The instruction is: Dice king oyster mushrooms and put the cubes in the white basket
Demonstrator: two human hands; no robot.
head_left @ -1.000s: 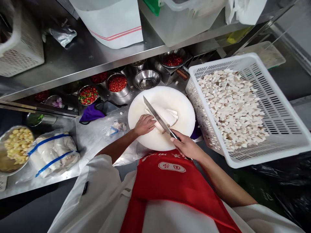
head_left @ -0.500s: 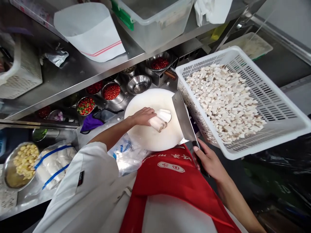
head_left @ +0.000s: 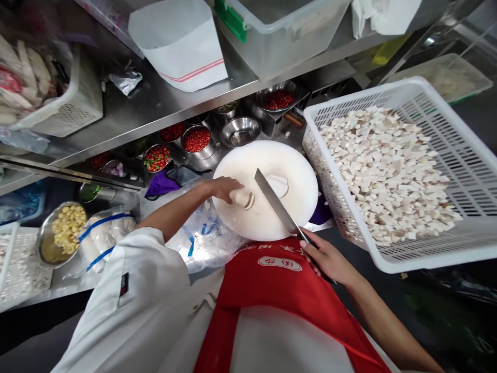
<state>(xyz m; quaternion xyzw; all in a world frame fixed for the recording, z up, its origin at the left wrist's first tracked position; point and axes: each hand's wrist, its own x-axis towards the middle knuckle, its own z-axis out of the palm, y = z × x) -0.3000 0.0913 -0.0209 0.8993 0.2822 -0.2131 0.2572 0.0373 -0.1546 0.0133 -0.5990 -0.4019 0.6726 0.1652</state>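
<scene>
My left hand point(head_left: 224, 188) is closed on a small stack of pale mushroom slices point(head_left: 243, 198) at the left part of the round white cutting board point(head_left: 254, 226). In my right hand point(head_left: 325, 256) is the dark handle of a cleaver point(head_left: 276, 203). Its blade reaches over the board, edge-on and tilted, between two groups of mushroom. Just beyond the blade lie more thick white mushroom slices point(head_left: 278, 185), which neither hand touches.
To the right stands a white plastic basket point(head_left: 411, 261) with diced mushroom point(head_left: 388, 176). Steel bowls of chopped chillies point(head_left: 196, 141) line the back under a metal shelf point(head_left: 155, 116). Plastic bags point(head_left: 207, 243) and a bowl of yellowish pieces point(head_left: 64, 230) are on the left.
The cleaver has swung leftward from the board's right edge to over its middle. My left hand has drawn some mushroom slices left, apart from the others. The view has shifted left.
</scene>
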